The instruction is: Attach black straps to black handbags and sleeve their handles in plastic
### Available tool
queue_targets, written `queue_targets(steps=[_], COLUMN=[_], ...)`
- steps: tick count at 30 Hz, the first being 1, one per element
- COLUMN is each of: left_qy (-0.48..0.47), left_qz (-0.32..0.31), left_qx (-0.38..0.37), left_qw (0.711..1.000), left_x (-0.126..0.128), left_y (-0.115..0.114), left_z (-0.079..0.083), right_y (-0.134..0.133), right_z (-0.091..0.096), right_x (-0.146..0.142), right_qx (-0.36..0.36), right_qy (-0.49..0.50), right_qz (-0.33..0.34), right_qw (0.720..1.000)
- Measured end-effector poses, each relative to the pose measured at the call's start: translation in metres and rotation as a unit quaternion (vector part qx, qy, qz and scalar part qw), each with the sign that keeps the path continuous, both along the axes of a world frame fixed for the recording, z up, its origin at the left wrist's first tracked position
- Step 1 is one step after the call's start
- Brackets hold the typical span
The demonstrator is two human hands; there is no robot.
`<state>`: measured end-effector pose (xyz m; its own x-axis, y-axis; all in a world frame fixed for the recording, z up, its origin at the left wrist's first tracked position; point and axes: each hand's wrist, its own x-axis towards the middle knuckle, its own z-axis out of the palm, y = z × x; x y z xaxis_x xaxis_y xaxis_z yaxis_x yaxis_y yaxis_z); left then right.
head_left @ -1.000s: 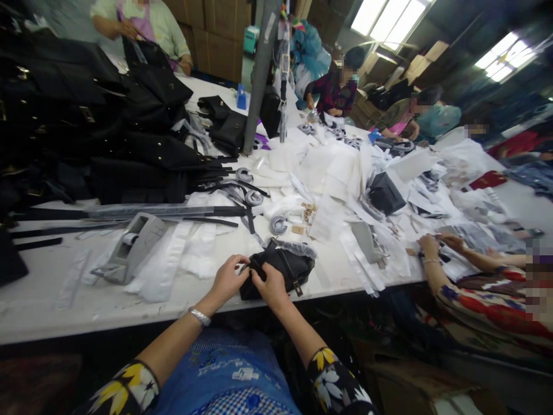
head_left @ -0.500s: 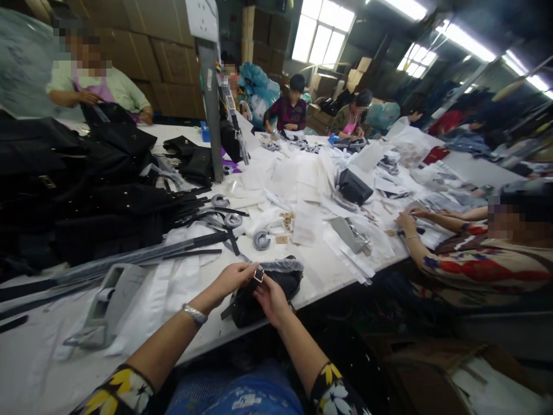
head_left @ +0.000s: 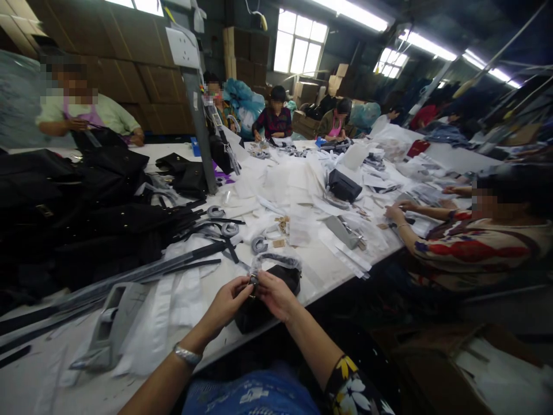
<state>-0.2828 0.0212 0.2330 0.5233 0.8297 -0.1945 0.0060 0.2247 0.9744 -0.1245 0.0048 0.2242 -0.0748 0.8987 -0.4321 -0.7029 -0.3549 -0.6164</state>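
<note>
A small black bag (head_left: pixel 263 300) sits at the near edge of the white table (head_left: pixel 319 271), its wrapped handle arching over the top. My left hand (head_left: pixel 227 302) and my right hand (head_left: pixel 274 294) meet just above it. Both pinch a small metal buckle (head_left: pixel 253 281) on the bag's strap, fingers closed around it. A silver bracelet (head_left: pixel 186 354) circles my left wrist.
A grey tape dispenser (head_left: pixel 110 325) lies to the left, by white wrapping sheets (head_left: pixel 181 300). Black bags (head_left: pixel 86 213) and straps pile up at far left. A grey post (head_left: pixel 199 115) rises mid-table. A person in a patterned top (head_left: pixel 470 248) works at right; others work farther back.
My view has tilted up, showing more of the room. Both hands have lifted the buckle a little above the bag and stay pinched on it.
</note>
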Motion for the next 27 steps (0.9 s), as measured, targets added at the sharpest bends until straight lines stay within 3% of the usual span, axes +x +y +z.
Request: queue_targets(steps=[2, 3, 8, 14, 18, 22, 27], left_qy=[-0.01, -0.01, 0.005, -0.009, -0.036, -0.048, -0.033], left_qz=[0.001, 0.002, 0.046, 0.039, 0.043, 0.045, 0.067], left_qx=[0.002, -0.002, -0.036, -0.064, -0.057, -0.048, -0.037], left_qw=[1.0, 1.0, 0.998, 0.997, 0.997, 0.997, 0.997], left_x=[-0.003, -0.004, -0.009, -0.012, -0.011, -0.009, -0.005], left_y=[-0.003, -0.004, -0.006, -0.01, -0.008, -0.008, -0.009], left_z=[-0.003, -0.004, -0.009, -0.007, -0.007, -0.01, -0.015], right_y=[-0.006, -0.007, -0.004, 0.006, -0.001, -0.013, -0.011], right_z=[0.001, 0.003, 0.017, 0.02, 0.026, 0.033, 0.038], right_x=[-0.001, -0.002, -0.009, -0.002, 0.002, -0.001, 0.004], right_qx=[-0.008, -0.004, -0.004, -0.074, -0.044, -0.009, -0.057], right_qy=[-0.011, -0.022, -0.06, -0.029, -0.025, -0.088, -0.081], right_qz=[0.047, 0.037, -0.075, -0.152, -0.079, -0.017, -0.049], right_qw=[0.999, 0.999, 0.995, 0.985, 0.996, 0.996, 0.994])
